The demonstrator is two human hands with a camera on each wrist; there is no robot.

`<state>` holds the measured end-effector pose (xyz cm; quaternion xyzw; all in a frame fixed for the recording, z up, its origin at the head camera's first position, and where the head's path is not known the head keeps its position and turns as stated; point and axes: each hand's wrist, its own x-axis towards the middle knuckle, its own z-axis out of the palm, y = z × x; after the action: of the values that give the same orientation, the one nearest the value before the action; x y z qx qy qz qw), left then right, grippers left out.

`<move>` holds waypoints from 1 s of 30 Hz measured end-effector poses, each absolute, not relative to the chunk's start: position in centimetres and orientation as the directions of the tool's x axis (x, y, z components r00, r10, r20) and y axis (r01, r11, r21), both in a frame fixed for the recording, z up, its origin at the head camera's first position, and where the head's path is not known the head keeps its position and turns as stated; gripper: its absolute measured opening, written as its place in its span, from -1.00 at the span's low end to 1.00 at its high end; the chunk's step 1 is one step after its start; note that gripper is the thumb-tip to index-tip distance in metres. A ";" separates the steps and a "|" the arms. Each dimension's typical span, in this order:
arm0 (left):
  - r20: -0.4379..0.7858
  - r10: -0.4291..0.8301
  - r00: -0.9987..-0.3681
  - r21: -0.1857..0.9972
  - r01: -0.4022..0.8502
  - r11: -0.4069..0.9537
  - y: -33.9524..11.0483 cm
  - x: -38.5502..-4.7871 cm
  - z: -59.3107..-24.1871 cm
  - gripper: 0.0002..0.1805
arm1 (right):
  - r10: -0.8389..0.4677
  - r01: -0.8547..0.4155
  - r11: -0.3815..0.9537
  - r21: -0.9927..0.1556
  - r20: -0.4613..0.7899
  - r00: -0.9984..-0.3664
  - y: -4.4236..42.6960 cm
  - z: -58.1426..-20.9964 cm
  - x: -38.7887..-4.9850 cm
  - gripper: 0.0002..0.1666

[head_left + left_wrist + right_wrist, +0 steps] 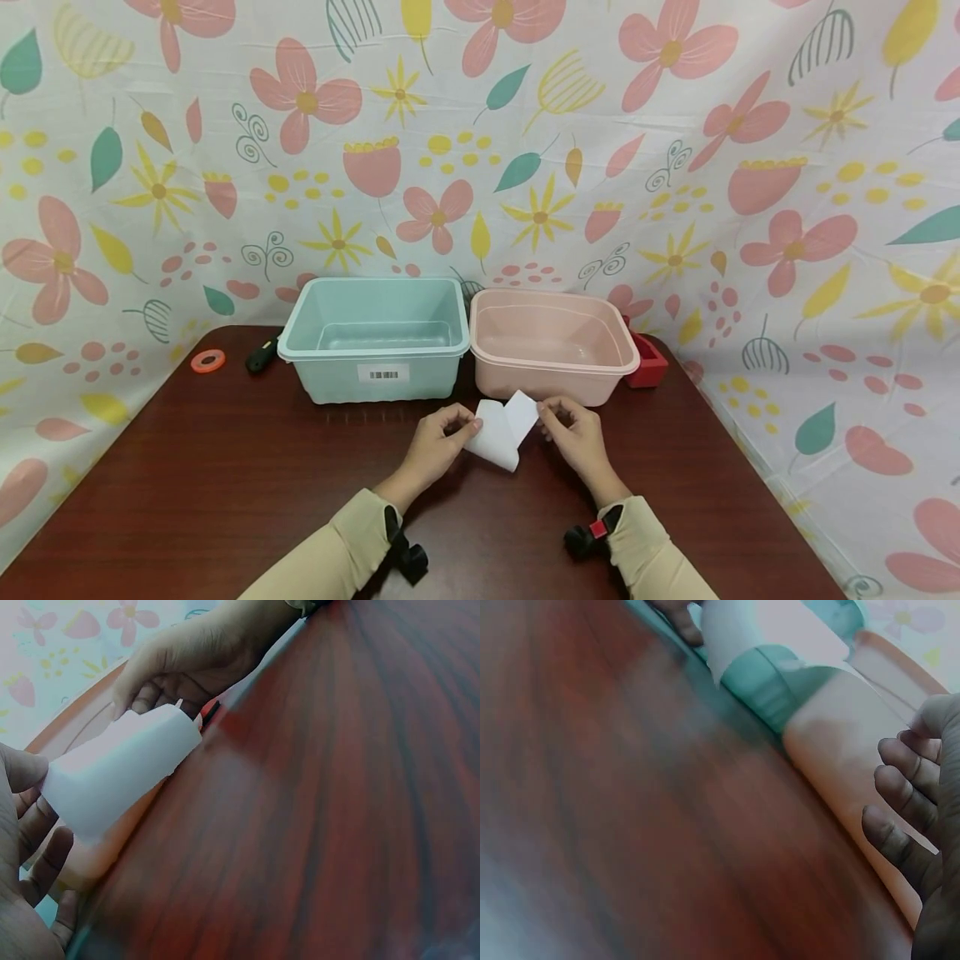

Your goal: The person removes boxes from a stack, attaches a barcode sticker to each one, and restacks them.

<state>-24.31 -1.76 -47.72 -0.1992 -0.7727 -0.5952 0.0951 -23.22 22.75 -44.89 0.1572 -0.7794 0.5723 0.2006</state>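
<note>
A piece of white paper [497, 433], creased with a notch at its top, is held above the table in front of the pink bin. The left hand [437, 443] pinches its left edge between thumb and index finger. At the upper right corner of the paper, the right hand [576, 435] pinches it with thumb and index finger. In the left wrist view the paper [124, 769] stretches between both hands, its left edge under the left thumb. The right wrist view shows part of the paper [769, 630] and the right hand [922, 787], other fingers loosely bent.
Behind the hands stand a light blue bin [382, 354] with a label and a pink bin [555, 367]. A red container [647, 367] is at the right. Orange tape [207, 360] and a dark-handled tool [261, 357] lie at the back left of the brown table [225, 467].
</note>
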 end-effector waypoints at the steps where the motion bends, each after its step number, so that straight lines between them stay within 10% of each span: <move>1: 0.385 0.193 -0.903 0.881 0.421 0.215 -1.8 -24.3 -47.7 -0.87 | -0.007 -0.468 0.296 -0.833 0.488 -0.873 23.0 -44.9 -23.3 -0.87; 19: 0.370 0.116 -0.922 0.895 0.387 0.223 -3.2 -25.1 -47.7 -0.90 | 0.056 -0.440 0.251 -0.862 0.467 -0.883 26.5 -46.0 -25.1 -0.82; 30: 0.287 -0.045 -0.957 0.907 0.257 0.334 -3.5 -25.0 -47.4 -0.82 | -0.073 -0.262 -0.046 -0.964 0.265 -0.962 27.0 -47.8 -26.2 -0.62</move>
<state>-24.99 -3.48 -47.36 -0.0657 -0.8061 -0.5733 0.1315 -26.25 26.97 -47.76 0.1216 -0.6873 0.7130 0.0664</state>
